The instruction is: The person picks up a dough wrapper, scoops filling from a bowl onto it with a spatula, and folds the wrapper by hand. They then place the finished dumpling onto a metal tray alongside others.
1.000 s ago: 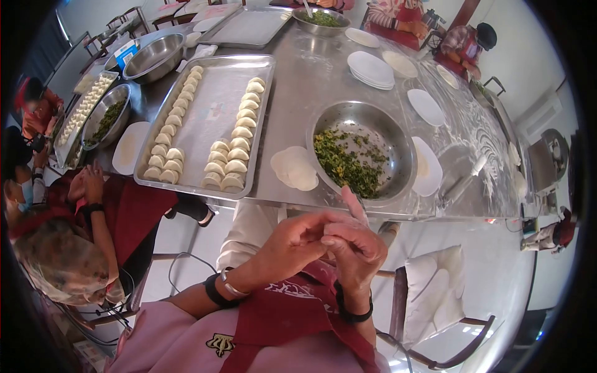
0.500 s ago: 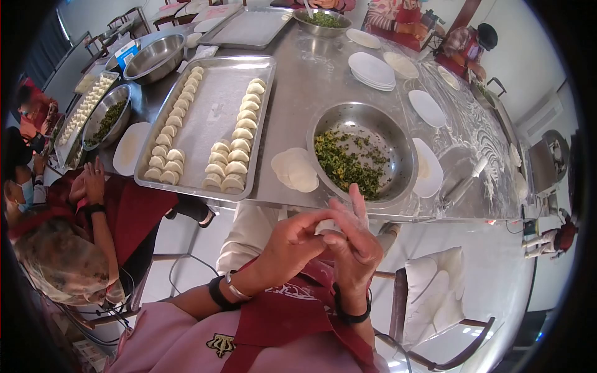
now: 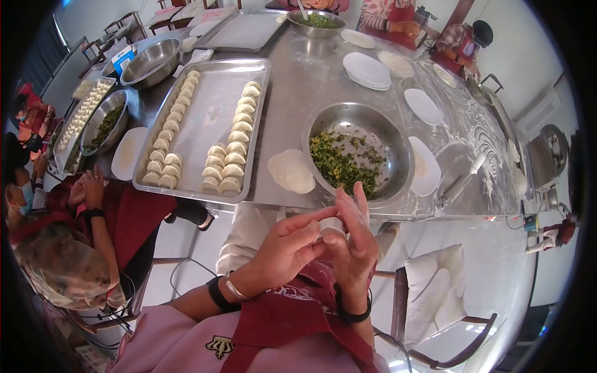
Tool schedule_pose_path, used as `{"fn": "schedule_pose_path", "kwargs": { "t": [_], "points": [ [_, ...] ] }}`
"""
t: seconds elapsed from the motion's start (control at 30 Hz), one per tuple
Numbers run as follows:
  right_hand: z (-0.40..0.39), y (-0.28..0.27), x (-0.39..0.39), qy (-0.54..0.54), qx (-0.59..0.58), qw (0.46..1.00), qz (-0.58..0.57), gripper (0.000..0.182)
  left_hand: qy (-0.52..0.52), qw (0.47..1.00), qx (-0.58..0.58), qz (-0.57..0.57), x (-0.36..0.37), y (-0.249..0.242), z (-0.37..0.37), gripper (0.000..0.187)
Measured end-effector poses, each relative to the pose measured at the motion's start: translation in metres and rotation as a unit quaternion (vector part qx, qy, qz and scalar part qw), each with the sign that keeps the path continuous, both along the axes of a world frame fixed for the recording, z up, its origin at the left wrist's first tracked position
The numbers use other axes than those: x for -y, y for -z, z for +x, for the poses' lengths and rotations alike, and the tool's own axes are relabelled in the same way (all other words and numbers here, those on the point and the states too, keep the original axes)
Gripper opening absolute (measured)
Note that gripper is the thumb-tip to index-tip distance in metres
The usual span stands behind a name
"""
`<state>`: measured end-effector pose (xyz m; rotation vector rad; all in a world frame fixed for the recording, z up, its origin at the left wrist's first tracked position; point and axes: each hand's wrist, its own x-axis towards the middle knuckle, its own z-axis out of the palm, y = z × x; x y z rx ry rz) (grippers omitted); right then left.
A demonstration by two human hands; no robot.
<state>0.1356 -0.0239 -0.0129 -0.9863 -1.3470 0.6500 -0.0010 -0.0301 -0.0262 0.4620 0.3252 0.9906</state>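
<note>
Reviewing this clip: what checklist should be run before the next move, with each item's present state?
1. Dough piece held between left hand and right hand: ok.
2. Dough edge closed all along: cannot tell, hands cover much of it.
3. Bare space on tray between the dumplings: ok.
4. Flat wrappers lying beside the steel bowl: ok.
5. Filling left in that bowl: ok.

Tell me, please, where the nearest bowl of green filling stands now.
In the head view, the bowl stands right of centre near the table's front edge, with flat dough wrappers to its left and a white plate to its right.
</note>
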Motion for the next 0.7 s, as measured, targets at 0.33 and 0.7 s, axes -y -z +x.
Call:
{"fn": "schedule_pose_path", "kwargs": {
  "t": [0.33, 0.7],
  "points": [
    [0.017, 0.004, -0.001, -0.036, 0.126, 0.991, 0.034, 0.037, 0.008, 1.000, 0.006, 0.004, 0.003, -0.006, 0.005, 0.047],
    [0.009, 0.016, 0.005, 0.037, -0.033, 0.998, 0.041, 0.022, -0.010, 0.997, 0.074, 0.005, 0.000, -0.009, 0.006, 0.053]
  ]
}}
